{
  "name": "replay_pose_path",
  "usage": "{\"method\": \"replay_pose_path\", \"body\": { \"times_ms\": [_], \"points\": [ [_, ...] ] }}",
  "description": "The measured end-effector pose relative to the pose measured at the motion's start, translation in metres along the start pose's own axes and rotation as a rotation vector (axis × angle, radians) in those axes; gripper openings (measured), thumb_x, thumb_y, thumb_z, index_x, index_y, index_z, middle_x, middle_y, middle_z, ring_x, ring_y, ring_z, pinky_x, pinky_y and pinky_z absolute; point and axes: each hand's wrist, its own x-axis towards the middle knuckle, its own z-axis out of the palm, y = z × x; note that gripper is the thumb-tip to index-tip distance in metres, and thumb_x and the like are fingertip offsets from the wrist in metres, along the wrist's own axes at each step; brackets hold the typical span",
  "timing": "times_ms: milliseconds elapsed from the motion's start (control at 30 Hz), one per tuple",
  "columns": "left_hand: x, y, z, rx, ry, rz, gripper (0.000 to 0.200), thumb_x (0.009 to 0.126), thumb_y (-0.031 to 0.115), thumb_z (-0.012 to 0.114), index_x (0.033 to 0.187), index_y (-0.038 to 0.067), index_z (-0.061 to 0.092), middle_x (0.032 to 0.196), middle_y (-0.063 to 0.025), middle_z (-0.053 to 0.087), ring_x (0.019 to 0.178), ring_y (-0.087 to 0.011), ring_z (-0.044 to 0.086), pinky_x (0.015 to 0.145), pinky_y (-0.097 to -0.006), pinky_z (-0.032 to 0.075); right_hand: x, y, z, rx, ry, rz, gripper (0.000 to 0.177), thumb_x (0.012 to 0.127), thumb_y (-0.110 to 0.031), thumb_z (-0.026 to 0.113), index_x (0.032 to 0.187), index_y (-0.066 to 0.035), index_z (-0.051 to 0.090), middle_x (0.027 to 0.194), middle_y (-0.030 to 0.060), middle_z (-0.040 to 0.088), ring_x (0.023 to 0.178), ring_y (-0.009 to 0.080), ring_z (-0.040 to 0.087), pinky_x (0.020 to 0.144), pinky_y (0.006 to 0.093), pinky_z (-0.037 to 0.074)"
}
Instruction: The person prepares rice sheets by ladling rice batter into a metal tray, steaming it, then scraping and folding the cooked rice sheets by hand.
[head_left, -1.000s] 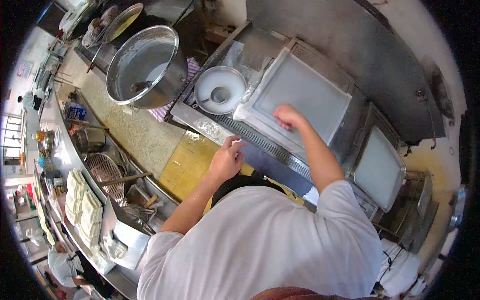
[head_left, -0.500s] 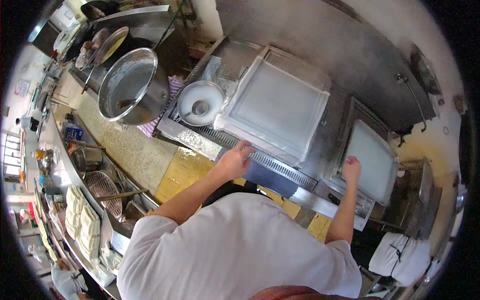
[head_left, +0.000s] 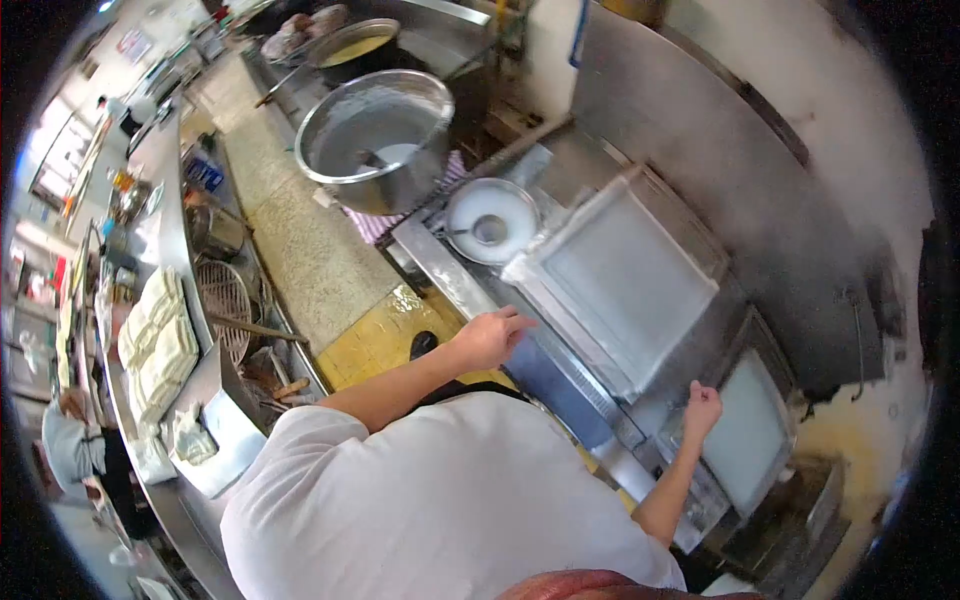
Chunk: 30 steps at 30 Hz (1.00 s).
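My left hand (head_left: 490,338) hovers by the front edge of the steel counter, its fingers loosely bent and partly apart, and I see nothing in them. Behind it lies a large square tray (head_left: 625,275) with a white cloth (head_left: 545,283) over its frame and a smooth pale surface. My right hand (head_left: 703,408) is closed near the left edge of a second tray (head_left: 745,430) filled with whitish stuff. Whether those fingers pinch something or touch that tray's edge, I cannot make out.
A steel bowl (head_left: 490,212) of white liquid holds a ladle (head_left: 489,230). Farther left stands a big steel pot (head_left: 375,185) on a striped cloth. White folded bundles (head_left: 158,340) lie on the left counter (head_left: 150,230), with another person (head_left: 75,445) beyond.
My view has turned, so the trays, bowl and pot appear farther right and tilted. My hands stay near the counter front and the second tray, the right one still closed.
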Motion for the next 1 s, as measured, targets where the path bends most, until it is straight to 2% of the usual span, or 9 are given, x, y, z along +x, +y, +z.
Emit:
{"method": "replay_pose_path", "body": {
  "times_ms": [67, 167, 300, 433, 600, 667, 700, 833, 1000],
  "points": [
    [-0.004, -0.007, -0.033, -0.007, 0.054, -0.044, 0.033, 0.093, 0.009, 0.062, 0.125, 0.009, 0.065, 0.115, -0.0156, 0.064, 0.095, -0.035, 0.068, 0.085, -0.0439, 0.056, 0.005, -0.053, 0.037, -0.06, -0.087, -0.095, 0.013, 0.088, -0.009, 0.069, 0.096, 0.001, 0.069, 0.084, 0.0127, 0.07, 0.078, 0.0244, 0.066, 0.075, 0.0359, 0.053],
    [-0.014, -0.039, -0.084, -0.109, 0.298, -0.006, 0.03, 0.095, 0.013, 0.066, 0.124, 0.005, 0.065, 0.116, -0.0153, 0.064, 0.085, -0.0293, 0.071, 0.078, -0.0395, 0.058, 0.003, -0.139, 0.109, 0.261, -0.189, -0.248, 0.027, 0.088, -0.006, 0.068, 0.114, 0.0, 0.067, 0.098, 0.0132, 0.07, 0.089, 0.0226, 0.065, 0.08, 0.0348, 0.053],
    [-0.039, -0.079, -0.181, -0.127, 0.514, -0.053, 0.027, 0.094, 0.012, 0.066, 0.121, 0.005, 0.066, 0.117, -0.0153, 0.063, 0.086, -0.0297, 0.071, 0.078, -0.0395, 0.058, -0.039, -0.325, 0.172, 0.44, -0.438, -0.51, 0.053, 0.088, -0.003, 0.068, 0.139, -0.001, 0.053, 0.123, 0.0158, 0.063, 0.106, 0.0239, 0.062, 0.087, 0.0355, 0.053],
    [-0.062, -0.137, -0.255, -0.073, 0.735, -0.091, 0.028, 0.094, 0.014, 0.067, 0.121, 0.008, 0.066, 0.122, -0.0142, 0.062, 0.088, -0.0321, 0.07, 0.081, -0.0414, 0.057, -0.102, -0.495, 0.189, 0.456, -0.471, -0.837, 0.059, 0.087, -0.002, 0.066, 0.144, -0.002, 0.049, 0.13, 0.0171, 0.06, 0.112, 0.0299, 0.061, 0.091, 0.0387, 0.052],
    [-0.074, -0.192, -0.3, 0.071, 0.724, -0.161, 0.032, 0.094, 0.02, 0.067, 0.124, 0.009, 0.065, 0.132, -0.0137, 0.059, 0.097, -0.0331, 0.068, 0.083, -0.0433, 0.057, -0.148, -0.608, 0.212, 0.337, -0.295, -1.347, 0.052, 0.086, 0.004, 0.06, 0.138, -0.004, 0.054, 0.133, 0.019, 0.057, 0.119, 0.0401, 0.058, 0.096, 0.0453, 0.05],
    [-0.073, -0.211, -0.302, 0.164, 0.609, -0.185, 0.035, 0.095, 0.028, 0.066, 0.124, 0.009, 0.065, 0.132, -0.0127, 0.059, 0.099, -0.0338, 0.068, 0.086, -0.0458, 0.055, -0.14, -0.617, 0.233, 0.204, -0.564, -1.457, 0.042, 0.087, 0.007, 0.057, 0.127, -0.003, 0.059, 0.128, 0.0201, 0.058, 0.119, 0.0412, 0.058, 0.097, 0.0467, 0.05],
    [-0.071, -0.218, -0.302, 0.164, 0.622, -0.192, 0.035, 0.095, 0.028, 0.066, 0.124, 0.009, 0.065, 0.132, -0.0127, 0.059, 0.099, -0.0338, 0.068, 0.086, -0.0458, 0.055, -0.146, -0.627, 0.232, 0.212, -0.585, -1.434, 0.031, 0.087, 0.007, 0.057, 0.116, -0.002, 0.062, 0.124, 0.0211, 0.06, 0.117, 0.0399, 0.059, 0.095, 0.0464, 0.05],
    [-0.065, -0.227, -0.305, 0.045, 0.557, -0.179, 0.037, 0.097, 0.035, 0.063, 0.124, 0.01, 0.066, 0.125, -0.0109, 0.06, 0.103, -0.0355, 0.066, 0.089, -0.047, 0.053, -0.122, -0.664, 0.23, 0.237, -0.474, -1.21, 0.022, 0.091, -0.005, 0.063, 0.113, -0.002, 0.062, 0.107, 0.0212, 0.068, 0.103, 0.0419, 0.065, 0.086, 0.0485, 0.052],
    [-0.057, -0.234, -0.298, 0.02, 0.612, -0.195, 0.035, 0.098, 0.036, 0.062, 0.122, 0.011, 0.068, 0.118, -0.01, 0.061, 0.101, -0.0348, 0.066, 0.085, -0.0459, 0.054, -0.075, -0.694, 0.208, -0.228, -0.276, -1.049, 0.037, 0.088, -0.033, 0.074, 0.107, -0.003, 0.064, 0.097, 0.0231, 0.07, 0.09, 0.0433, 0.068, 0.077, 0.0512, 0.052]
  ]
}}
